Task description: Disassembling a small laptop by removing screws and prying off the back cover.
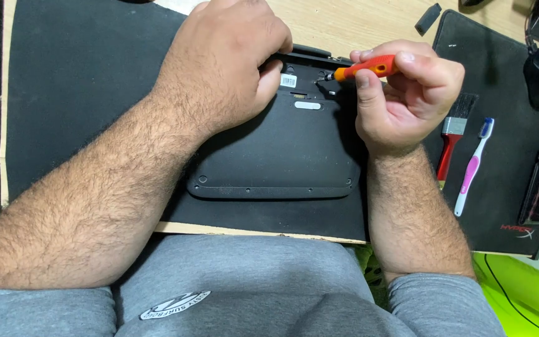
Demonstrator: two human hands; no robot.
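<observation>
Near us, our left hand [232, 62] presses the laptop [276, 150] flat on the mat [82, 93], steadying it; right hand [407, 93], fingers pinched, aims the screwdriver [363, 68] at its far edge.

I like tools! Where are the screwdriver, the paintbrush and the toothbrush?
screwdriver [369, 67], head view, orange handle.
paintbrush [449, 153], head view, red handle.
toothbrush [469, 175], head view, pink handle.
</observation>
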